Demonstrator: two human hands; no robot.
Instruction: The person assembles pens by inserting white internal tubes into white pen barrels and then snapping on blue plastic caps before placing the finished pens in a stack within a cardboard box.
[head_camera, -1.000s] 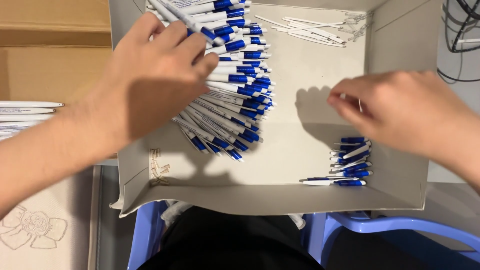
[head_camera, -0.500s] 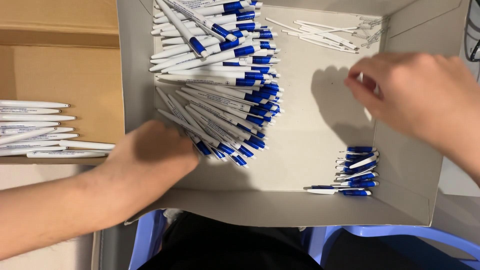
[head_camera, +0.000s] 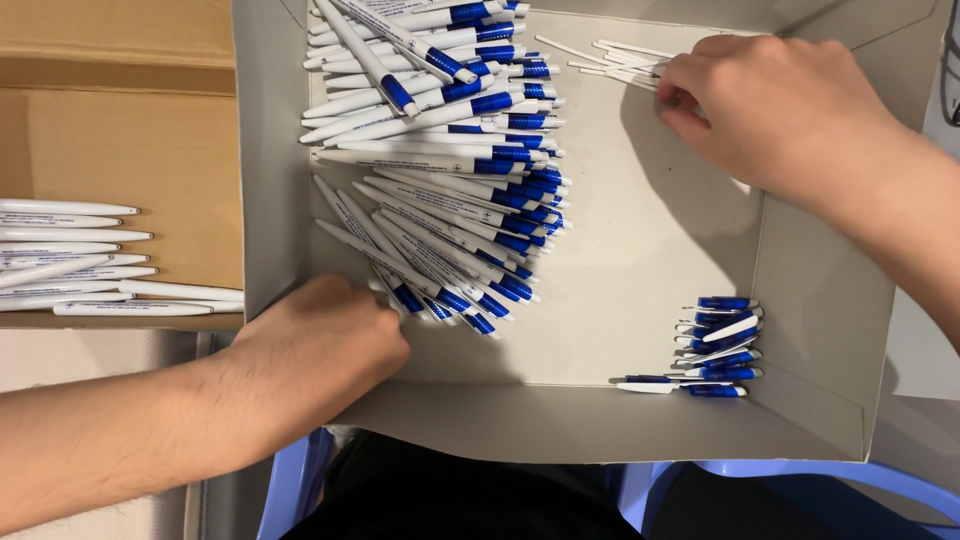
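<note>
L hand (head_camera: 320, 345) grips pens (head_camera: 440, 170); R hand (head_camera: 770, 110) moved to refills (head_camera: 610, 58).

Bright, even overhead light, sharp focus, with soft shadows beneath both hands inside the box (head_camera: 820, 330).

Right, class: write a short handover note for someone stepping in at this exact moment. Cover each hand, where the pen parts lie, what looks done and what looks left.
Left hand: at the near end of the big pile of white-and-blue pens, fingers curled on the lowest ones; grip hidden.
Right hand: at the far right corner of the grey box, fingertips on the thin white refills; whether it pinches one cannot be seen.
Small heap of blue clip pieces lies near the box's right wall.
White barrels lie in the brown box to the left.
Done: many pens look assembled.
Left: refills, clips and barrels still loose.
</note>
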